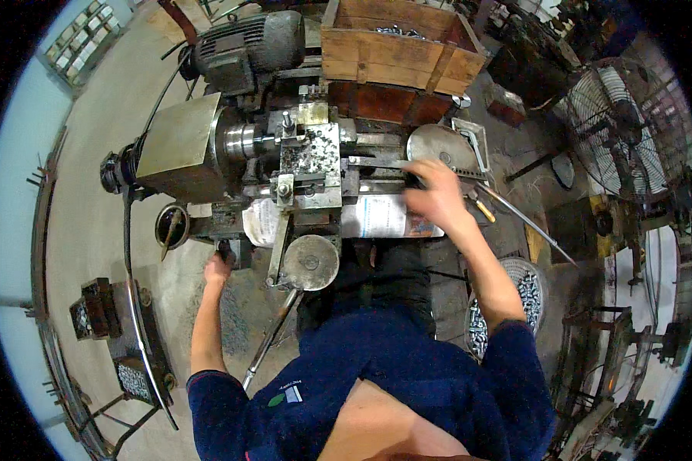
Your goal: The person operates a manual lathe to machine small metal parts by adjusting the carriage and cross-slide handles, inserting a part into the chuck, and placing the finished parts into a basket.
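I stand at a small metal lathe [300, 157] with a grey motor on top. My left hand [220, 266] is closed around a dark lever handle low on the machine's left front. My right hand [437, 194] is blurred, over the right end of the bed, close to a round metal handwheel [437, 144]; whether it grips anything there I cannot tell. A round metal disc wheel [310, 262] on a long lever sticks out toward me between my arms.
A wooden crate [396, 46] with metal parts sits behind the lathe. A basket of small metal pieces [524, 296] stands by my right elbow. A large floor fan [621, 127] is at right. Another container of parts [134, 378] sits at lower left. Newspaper [380, 217] covers the tray.
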{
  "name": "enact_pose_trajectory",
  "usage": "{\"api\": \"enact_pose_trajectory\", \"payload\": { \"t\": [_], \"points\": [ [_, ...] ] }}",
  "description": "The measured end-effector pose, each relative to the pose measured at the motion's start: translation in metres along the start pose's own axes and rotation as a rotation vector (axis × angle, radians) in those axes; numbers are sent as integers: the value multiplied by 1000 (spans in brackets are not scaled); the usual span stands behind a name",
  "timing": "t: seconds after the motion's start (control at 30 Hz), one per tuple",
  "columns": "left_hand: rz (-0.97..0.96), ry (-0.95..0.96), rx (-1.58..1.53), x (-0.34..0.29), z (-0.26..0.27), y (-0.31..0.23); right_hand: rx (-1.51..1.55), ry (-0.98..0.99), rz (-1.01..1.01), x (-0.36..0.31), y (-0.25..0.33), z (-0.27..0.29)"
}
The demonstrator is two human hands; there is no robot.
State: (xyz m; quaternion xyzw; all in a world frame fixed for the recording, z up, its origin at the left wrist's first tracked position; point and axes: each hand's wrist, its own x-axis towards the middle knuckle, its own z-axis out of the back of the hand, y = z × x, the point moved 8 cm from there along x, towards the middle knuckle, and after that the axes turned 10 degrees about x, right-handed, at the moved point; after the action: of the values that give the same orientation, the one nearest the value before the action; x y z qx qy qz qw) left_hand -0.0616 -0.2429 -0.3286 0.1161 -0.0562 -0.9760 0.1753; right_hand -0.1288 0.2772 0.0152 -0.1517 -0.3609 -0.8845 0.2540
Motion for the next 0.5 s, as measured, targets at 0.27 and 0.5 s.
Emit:
{"api": "enact_pose_trajectory", "payload": {
  "t": [0.27, 0.5],
  "points": [
    [18, -354, -383, -50, 214, 104, -342, 399, 365, 139, 87, -171],
    [598, -374, -96, -127, 164, 233, -457, 607, 383, 151, 81, -223]
  ]
}}
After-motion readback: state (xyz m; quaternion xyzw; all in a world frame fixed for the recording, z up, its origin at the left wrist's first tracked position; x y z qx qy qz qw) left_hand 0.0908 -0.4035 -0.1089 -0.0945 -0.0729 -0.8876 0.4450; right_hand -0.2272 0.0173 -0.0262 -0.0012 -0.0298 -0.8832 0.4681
